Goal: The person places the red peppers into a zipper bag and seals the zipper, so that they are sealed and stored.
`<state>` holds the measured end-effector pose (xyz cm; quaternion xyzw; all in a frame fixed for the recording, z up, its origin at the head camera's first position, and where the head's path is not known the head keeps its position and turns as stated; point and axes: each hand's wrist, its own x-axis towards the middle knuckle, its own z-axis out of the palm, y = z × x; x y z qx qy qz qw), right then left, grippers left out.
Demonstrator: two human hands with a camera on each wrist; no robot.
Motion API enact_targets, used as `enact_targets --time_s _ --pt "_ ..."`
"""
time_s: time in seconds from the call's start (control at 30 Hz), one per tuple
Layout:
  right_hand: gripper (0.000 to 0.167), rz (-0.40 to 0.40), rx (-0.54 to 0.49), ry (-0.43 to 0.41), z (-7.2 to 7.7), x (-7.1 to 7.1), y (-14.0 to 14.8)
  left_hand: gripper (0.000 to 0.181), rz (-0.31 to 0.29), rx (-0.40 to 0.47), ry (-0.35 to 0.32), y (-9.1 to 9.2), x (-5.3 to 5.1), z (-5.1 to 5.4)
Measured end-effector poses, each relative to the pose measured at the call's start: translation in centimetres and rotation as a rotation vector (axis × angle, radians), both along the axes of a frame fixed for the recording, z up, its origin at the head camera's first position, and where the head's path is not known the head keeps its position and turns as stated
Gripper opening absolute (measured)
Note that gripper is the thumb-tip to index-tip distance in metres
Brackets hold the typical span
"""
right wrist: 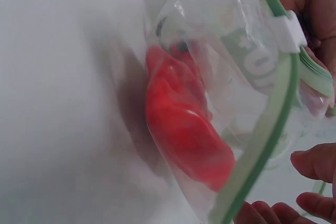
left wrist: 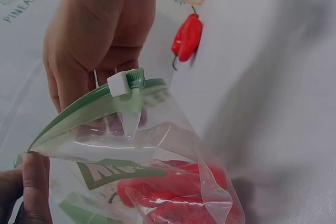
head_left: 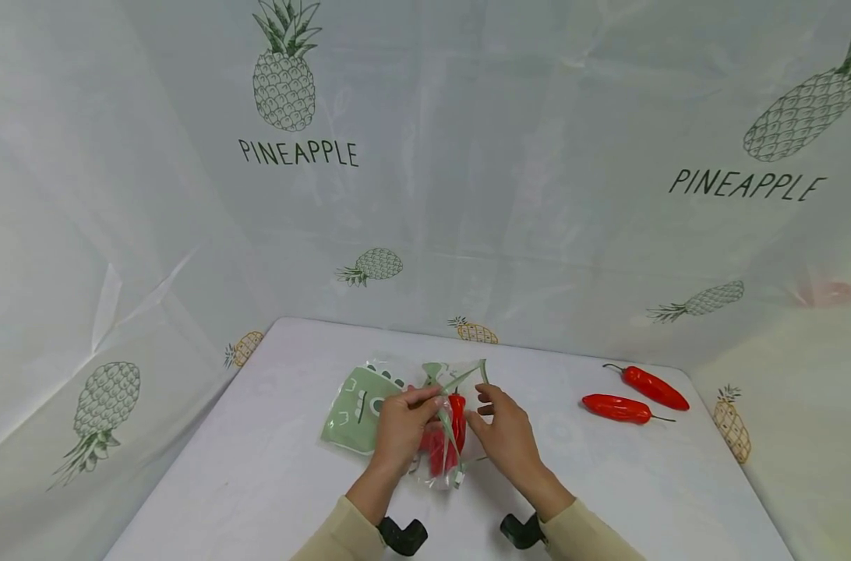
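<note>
A clear zip bag (head_left: 432, 477) with a green rim and a white slider (left wrist: 118, 84) stands mouth open between the hands. Inside it lie red peppers (right wrist: 184, 114), partly blurred by the plastic. My left hand (head_left: 400, 425) pinches one side of the rim, its thumb showing in the left wrist view. On the opposite side is my right hand (head_left: 508, 432), its fingers loosely bent and its thumb apart from them. In the right wrist view those fingertips lie partly behind the green rim, with nothing held between thumb and fingers.
Two loose red peppers, a nearer one (head_left: 615, 407) and a farther one (head_left: 655, 387), lie at the table's right. Left of the zip bag lies a flat bag with a green printed face (head_left: 358, 409). A pineapple-print curtain (head_left: 467, 195) surrounds the white table (head_left: 257, 483).
</note>
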<state>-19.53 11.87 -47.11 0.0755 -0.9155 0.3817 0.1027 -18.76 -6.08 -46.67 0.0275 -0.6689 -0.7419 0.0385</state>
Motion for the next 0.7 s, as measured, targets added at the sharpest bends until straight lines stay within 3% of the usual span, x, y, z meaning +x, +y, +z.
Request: enact_targets --time_s 0.3,0.7 --pt "0.051 0.037 -0.012 0.022 1.0 -0.2 1.3 0.026 0.008 -0.042 -0.008 0.0 0.1 -0.2" --pt "0.053 0.012 0.016 0.033 1.1 -0.8 3.5 0.023 0.002 -0.040 -0.024 0.1 -0.1 -0.3"
